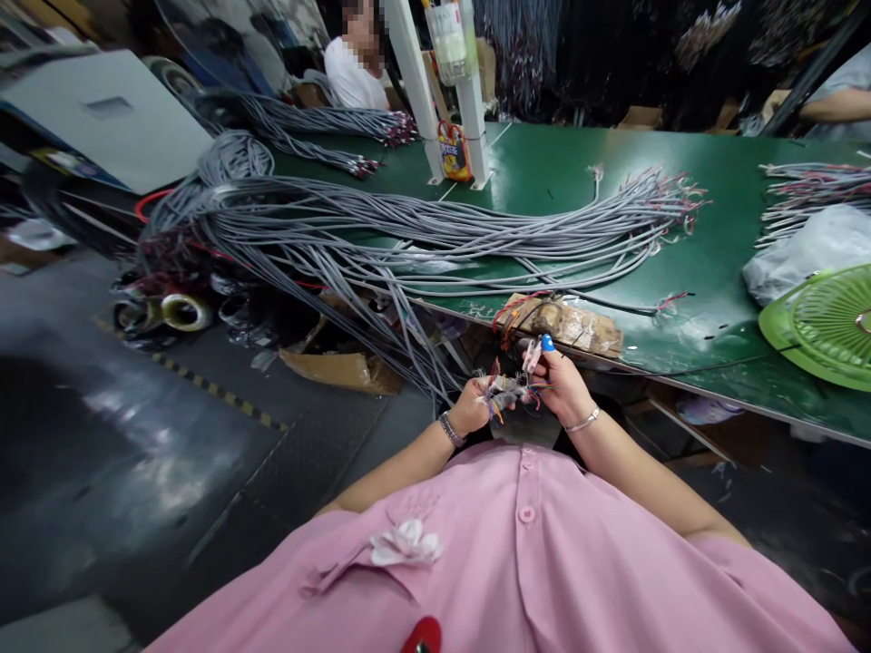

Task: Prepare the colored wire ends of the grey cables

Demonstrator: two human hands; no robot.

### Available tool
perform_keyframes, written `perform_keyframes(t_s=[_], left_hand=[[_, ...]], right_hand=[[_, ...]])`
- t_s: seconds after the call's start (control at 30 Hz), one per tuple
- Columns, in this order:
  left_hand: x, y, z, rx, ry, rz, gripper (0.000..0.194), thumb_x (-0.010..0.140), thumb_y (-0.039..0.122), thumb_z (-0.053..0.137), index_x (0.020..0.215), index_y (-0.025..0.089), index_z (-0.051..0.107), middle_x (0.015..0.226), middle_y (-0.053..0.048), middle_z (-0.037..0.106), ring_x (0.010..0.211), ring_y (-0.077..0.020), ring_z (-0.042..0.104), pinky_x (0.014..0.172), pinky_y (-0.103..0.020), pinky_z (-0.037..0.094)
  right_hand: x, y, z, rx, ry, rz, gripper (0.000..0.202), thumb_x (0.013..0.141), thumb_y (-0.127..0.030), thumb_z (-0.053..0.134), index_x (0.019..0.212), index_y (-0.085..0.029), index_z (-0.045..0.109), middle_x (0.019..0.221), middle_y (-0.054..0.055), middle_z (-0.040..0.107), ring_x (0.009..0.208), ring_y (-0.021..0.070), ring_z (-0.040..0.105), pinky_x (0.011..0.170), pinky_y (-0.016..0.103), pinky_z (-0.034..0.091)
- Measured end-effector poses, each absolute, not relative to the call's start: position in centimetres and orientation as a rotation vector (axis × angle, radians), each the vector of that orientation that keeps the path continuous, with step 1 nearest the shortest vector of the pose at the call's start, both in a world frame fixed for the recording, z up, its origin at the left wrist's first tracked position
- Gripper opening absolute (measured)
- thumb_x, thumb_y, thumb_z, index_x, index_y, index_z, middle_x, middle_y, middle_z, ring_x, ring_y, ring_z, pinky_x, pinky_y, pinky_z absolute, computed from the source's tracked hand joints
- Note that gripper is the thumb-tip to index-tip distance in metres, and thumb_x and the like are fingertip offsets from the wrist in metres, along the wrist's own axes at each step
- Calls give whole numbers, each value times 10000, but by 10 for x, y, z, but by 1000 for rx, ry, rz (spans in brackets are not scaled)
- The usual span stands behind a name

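Close in front of my body, my left hand [469, 408] is closed around grey cable ends [504, 395] with thin coloured wires fanning out. Facing it, my right hand [566, 388] is closed, with a blue cover [547, 343] on one fingertip. Between its fingers is a small pale piece [532, 355], too small to name. Loose coloured wires hang between the two hands, by the right fingers. Grey cables [415, 340] run down off the table edge toward my left hand.
A long bundle of grey cables [476, 218] lies across the green table [544, 163]. A worn wooden block [572, 325] sits at its front edge. A green fan [826, 326] and a plastic bag [817, 249] are at right. A white post [473, 127] stands behind; a person [354, 68] sits beyond.
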State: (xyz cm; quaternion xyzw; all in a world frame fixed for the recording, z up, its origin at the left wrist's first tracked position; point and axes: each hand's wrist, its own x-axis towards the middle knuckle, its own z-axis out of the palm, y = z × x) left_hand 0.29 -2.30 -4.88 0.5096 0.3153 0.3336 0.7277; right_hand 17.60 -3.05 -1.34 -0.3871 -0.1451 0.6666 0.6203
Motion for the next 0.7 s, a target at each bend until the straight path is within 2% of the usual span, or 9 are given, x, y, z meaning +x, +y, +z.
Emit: perform_keyframes(t_s=[0.1, 0.23, 0.33, 0.47, 0.53, 0.6, 0.67, 0.7], left_hand=[[0, -25, -44, 1100, 683, 751, 379, 640, 428, 864, 811, 109, 748, 750, -78, 728, 647, -151, 651, 643, -251, 524], [-10, -28, -32, 1145, 671, 811, 341, 725, 418, 811, 825, 100, 742, 721, -77, 710, 638, -136, 629, 625, -233, 501], [-15, -27, -27, 1184, 673, 925, 316, 763, 407, 783, 837, 105, 728, 664, -55, 679, 590, -115, 589, 554, -210, 452], [-21, -23, -21, 1084, 631, 1005, 356, 775, 440, 763, 875, 105, 698, 572, -12, 607, 461, -69, 481, 434, -178, 339], [-27, -24, -17, 1018, 613, 982, 384, 775, 466, 754, 869, 101, 682, 529, 6, 568, 417, -58, 441, 402, -171, 301], [-33, -28, -14, 972, 591, 945, 399, 763, 478, 762, 865, 104, 669, 502, 20, 546, 390, -55, 429, 386, -166, 298], [-37, -36, -13, 954, 564, 886, 401, 764, 481, 761, 857, 105, 661, 483, 23, 544, 371, -57, 434, 374, -161, 312], [-38, -40, -14, 952, 551, 848, 402, 768, 485, 757, 854, 104, 658, 481, 20, 552, 364, -59, 442, 370, -159, 323]], right_hand=[[176, -32, -14, -904, -345, 1514, 456, 705, -572, 790, 717, -161, 592, 600, -32, 533, 424, 31, 270, 352, 186, 152], [176, -31, -15, -903, -380, 1497, 461, 700, -576, 789, 686, -175, 563, 568, -47, 481, 434, 43, 262, 353, 186, 141], [178, -32, -15, -918, -431, 1508, 482, 705, -618, 764, 725, -167, 593, 623, -24, 536, 440, 36, 268, 358, 174, 142], [183, -50, -9, -1065, -679, 1605, 552, 778, -701, 627, 757, -150, 653, 605, -1, 574, 396, 26, 192, 354, 191, 114], [184, -68, -2, -1149, -977, 1612, 534, 818, -664, 607, 707, -145, 665, 550, 11, 568, 387, 45, 250, 360, 208, 189], [182, -84, 6, -1156, -1276, 1358, 416, 853, -554, 637, 735, -158, 692, 584, 28, 598, 486, 102, 450, 462, 235, 371], [177, -95, 15, -1160, -1462, 968, 279, 868, -439, 656, 961, -185, 723, 821, 68, 683, 632, 151, 555, 597, 285, 467], [173, -97, 18, -1163, -1525, 806, 297, 870, -393, 656, 1092, -201, 700, 963, 90, 690, 694, 167, 578, 650, 307, 488]])
